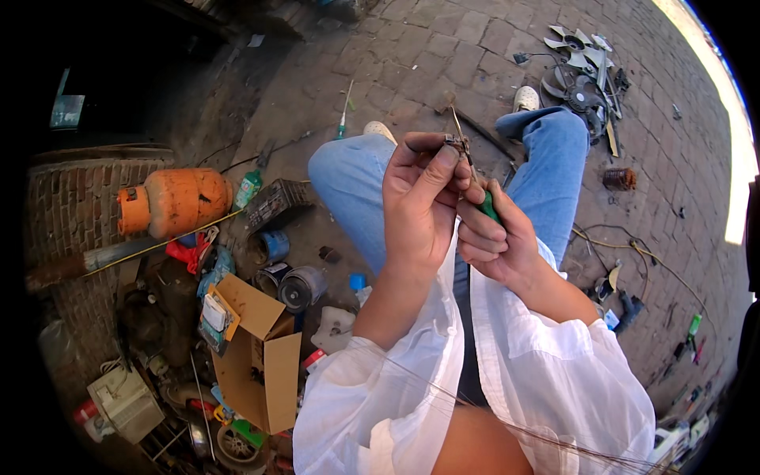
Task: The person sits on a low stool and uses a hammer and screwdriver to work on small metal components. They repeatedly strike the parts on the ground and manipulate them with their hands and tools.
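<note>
Both my hands meet in front of my knees, in the upper middle of the view. Between thumb and fingers, my left hand (419,198) pinches a small dark metal part (457,142), too small to name more exactly. My right hand (497,236) is closed around the green handle (488,207) of a screwdriver. Its thin shaft (456,119) points up and away, passing right beside the metal part; whether the two touch I cannot tell. My fingers hide part of both things.
An open cardboard box (281,372) stands at lower left, near several cans (301,287). Farther left lies an orange gas cylinder (190,202). On the brick paving at far right are fan blades (576,47) and a rusty coil (619,179). A long dark bar (484,133) lies beyond my hands.
</note>
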`<state>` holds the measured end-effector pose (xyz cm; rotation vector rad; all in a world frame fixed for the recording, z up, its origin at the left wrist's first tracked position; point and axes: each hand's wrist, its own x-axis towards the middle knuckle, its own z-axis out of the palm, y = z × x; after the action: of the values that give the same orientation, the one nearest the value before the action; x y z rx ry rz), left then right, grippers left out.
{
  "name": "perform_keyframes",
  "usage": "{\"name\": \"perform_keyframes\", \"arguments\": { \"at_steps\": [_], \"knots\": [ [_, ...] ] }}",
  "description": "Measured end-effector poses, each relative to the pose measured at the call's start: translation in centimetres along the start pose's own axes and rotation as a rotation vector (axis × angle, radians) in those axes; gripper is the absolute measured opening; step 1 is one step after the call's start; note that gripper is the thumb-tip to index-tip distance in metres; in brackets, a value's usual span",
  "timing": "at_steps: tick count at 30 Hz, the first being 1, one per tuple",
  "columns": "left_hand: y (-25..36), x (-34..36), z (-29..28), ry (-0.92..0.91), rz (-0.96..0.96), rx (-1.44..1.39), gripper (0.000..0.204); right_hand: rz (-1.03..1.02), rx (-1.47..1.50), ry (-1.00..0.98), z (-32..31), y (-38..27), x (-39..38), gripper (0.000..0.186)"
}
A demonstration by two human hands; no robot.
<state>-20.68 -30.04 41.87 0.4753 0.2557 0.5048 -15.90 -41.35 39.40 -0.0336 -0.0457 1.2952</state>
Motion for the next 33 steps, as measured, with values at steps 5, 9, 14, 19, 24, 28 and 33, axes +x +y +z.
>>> {"name": "perform_keyframes", "arguments": {
  "at_steps": [5,9,14,19,24,28,33],
  "knots": [
    [0.0,-0.1,0.7,-0.019,-0.069,-0.088,0.012,0.021,0.15,-0.141,-0.5,0.3,0.0,0.033],
    [0.3,0.1,0.7,0.093,0.196,0.147,0.012,-0.029,-0.508,0.091,1.3,-1.3,0.0,0.036],
    [0.8,-0.3,0.4,0.122,0.601,0.59,0.013,-0.302,-1.233,0.236,2.8,-1.9,-1.2,0.026],
    [0.6,-1.2,0.4,0.0,0.734,0.689,0.02,-0.529,-1.36,0.456,5.9,-1.9,0.9,0.03],
    [0.7,-2.2,0.7,-0.047,0.771,0.805,0.021,-0.573,-1.403,0.417,6.2,-1.5,1.8,0.025],
    [0.8,-2.5,0.5,-0.049,0.777,0.847,0.021,-0.64,-1.394,0.357,5.9,-1.2,2.2,0.019],
    [1.1,-2.5,0.9,-0.067,0.684,0.702,0.018,-0.53,-1.216,0.309,6.5,-1.5,2.0,0.015]
  ]
}}
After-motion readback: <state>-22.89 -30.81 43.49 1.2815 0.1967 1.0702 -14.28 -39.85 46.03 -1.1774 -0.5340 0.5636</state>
